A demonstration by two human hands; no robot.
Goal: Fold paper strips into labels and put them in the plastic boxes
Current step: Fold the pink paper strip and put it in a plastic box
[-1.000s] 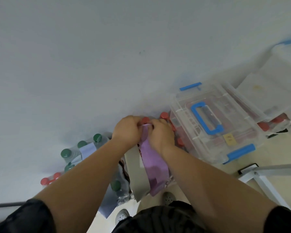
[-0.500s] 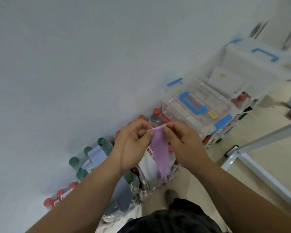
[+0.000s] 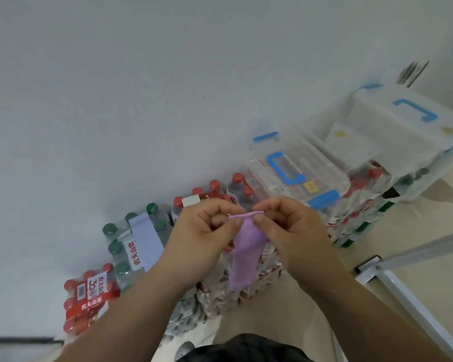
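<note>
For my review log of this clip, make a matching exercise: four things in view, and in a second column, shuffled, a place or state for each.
1. purple paper strip
2. clear box
3. green-capped bottles
4. red-capped bottle pack

A. farthest left, by the wall
B. pinched at its top by left hand and right hand
C. lid on, beyond the right hand
D. under a pale blue strip

Pairs: 1-B, 2-C, 3-D, 4-A
</note>
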